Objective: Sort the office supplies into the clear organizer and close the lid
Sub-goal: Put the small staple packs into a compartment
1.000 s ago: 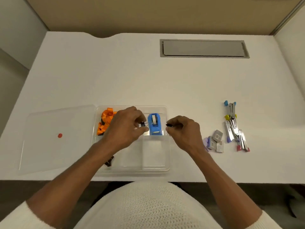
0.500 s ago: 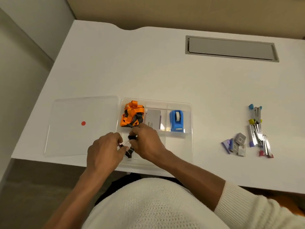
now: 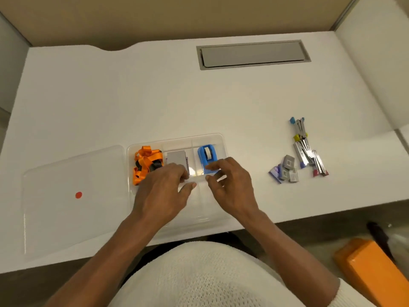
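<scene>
The clear organizer sits on the white desk near its front edge. Its back row holds an orange lanyard, a grey box and a blue tape dispenser. Both hands hover over the organizer's middle, fingers spread. My left hand covers the front left compartments. My right hand is over the front right side, fingertips by the tape dispenser. Neither hand visibly holds anything. The clear lid with a red dot lies flat to the left.
Several small staple boxes and several staplers with coloured ends lie on the desk to the right. A grey cable hatch is at the back. An orange box is on the floor at lower right.
Both hands left the front left compartment, where they held small black clips, and moved right and back to the organizer's middle. The clips are no longer seen in them. The camera view shifted.
</scene>
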A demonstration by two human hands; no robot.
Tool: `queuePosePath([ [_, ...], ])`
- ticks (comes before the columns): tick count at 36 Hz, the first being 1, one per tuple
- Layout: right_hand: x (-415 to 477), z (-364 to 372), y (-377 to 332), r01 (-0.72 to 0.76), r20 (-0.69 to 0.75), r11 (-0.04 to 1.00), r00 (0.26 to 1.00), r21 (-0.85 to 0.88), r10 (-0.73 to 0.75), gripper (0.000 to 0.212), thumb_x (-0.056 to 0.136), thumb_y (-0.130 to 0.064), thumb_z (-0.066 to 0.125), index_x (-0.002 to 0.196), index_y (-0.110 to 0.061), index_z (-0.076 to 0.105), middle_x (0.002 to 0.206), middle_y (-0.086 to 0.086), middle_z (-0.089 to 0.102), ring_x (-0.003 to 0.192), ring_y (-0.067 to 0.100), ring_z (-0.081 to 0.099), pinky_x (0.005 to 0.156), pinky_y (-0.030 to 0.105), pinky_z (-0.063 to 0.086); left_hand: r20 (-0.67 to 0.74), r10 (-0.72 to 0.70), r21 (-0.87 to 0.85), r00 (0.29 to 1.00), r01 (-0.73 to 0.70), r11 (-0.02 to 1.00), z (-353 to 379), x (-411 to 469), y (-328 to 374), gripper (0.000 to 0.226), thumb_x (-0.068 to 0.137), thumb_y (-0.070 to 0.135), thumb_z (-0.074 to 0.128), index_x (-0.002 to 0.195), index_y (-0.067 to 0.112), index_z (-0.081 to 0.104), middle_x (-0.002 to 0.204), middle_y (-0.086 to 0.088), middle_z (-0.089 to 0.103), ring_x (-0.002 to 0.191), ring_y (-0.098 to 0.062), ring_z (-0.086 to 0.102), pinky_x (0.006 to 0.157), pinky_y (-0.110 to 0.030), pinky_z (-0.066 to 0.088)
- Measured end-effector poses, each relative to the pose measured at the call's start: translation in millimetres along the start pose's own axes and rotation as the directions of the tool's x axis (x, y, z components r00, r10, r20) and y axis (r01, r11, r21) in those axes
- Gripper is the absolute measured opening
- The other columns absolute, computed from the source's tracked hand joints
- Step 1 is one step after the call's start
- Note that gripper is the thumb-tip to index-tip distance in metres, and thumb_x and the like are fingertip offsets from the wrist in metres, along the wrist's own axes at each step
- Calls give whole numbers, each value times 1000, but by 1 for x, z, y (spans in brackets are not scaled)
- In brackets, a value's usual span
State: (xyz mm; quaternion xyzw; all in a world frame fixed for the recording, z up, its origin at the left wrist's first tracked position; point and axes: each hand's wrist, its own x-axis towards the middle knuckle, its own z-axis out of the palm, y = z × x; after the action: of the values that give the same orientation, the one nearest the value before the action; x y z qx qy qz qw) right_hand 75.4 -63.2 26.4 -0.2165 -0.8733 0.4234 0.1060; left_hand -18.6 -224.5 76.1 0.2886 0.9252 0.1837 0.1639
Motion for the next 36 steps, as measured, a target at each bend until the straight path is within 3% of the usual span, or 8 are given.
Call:
queuePosePath([
  [6,3,-82,69,-138,-152,966,983,-217,106,48,84,-28,81,128,-26,62,125,-2,59,96,12,66,72,31,63,77,328,62,942,-333,941,32,37,75,35,99,51,62,121,23,67,120,6,68,106,-16,64,88,-40,58],
  [10,5,-122,114,-293,-203,898,950,-328,235,53,82,-30,82,131,-27,60,135,3,58,114,23,64,92,44,60,169,483,114,859,-504,856,61,58,119,36,100,48,61,121,18,64,120,0,64,109,-19,60,80,-36,53],
  [13,4,-142,143,-347,-211,865,935,-362,286,60,78,-31,84,132,-30,57,135,2,60,118,24,62,93,48,60,218,530,138,819,-564,814,83,70,146,39,101,44,62,128,16,62,125,-4,64,114,-21,59,78,-32,42],
  [15,2,-151,158,-313,-152,856,950,-411,274,65,77,-33,83,134,-35,52,136,0,59,118,23,61,89,48,61,253,523,133,814,-565,815,97,77,161,42,101,42,63,131,14,60,128,-6,62,117,-23,57,79,-30,39],
  [19,0,-164,178,-162,27,827,977,-538,209,74,77,-34,79,142,-40,44,144,-6,48,125,21,55,83,45,62,321,517,125,793,-577,807,130,96,174,55,94,44,72,134,10,54,132,-9,58,120,-26,52,84,-36,50],
  [25,7,-171,196,27,190,817,977,-575,101,85,79,-26,76,154,-37,37,160,-3,35,139,23,43,92,43,53,347,512,147,786,-585,798,171,113,186,81,84,50,80,143,8,44,137,-10,51,127,-27,47,82,-40,54],
  [31,19,-167,214,105,282,803,956,-586,81,92,76,-27,84,155,-26,38,159,0,39,139,30,41,100,50,55,312,459,153,832,-521,840,196,123,190,80,82,54,79,139,7,49,134,-9,48,127,-26,45,80,-37,53],
  [36,23,-168,219,136,265,816,964,-561,22,72,77,-26,87,141,-19,56,143,3,55,124,30,53,92,48,57,250,485,203,838,-535,820,201,124,190,60,91,44,74,134,9,53,131,-9,52,123,-28,47,69,-36,46],
])
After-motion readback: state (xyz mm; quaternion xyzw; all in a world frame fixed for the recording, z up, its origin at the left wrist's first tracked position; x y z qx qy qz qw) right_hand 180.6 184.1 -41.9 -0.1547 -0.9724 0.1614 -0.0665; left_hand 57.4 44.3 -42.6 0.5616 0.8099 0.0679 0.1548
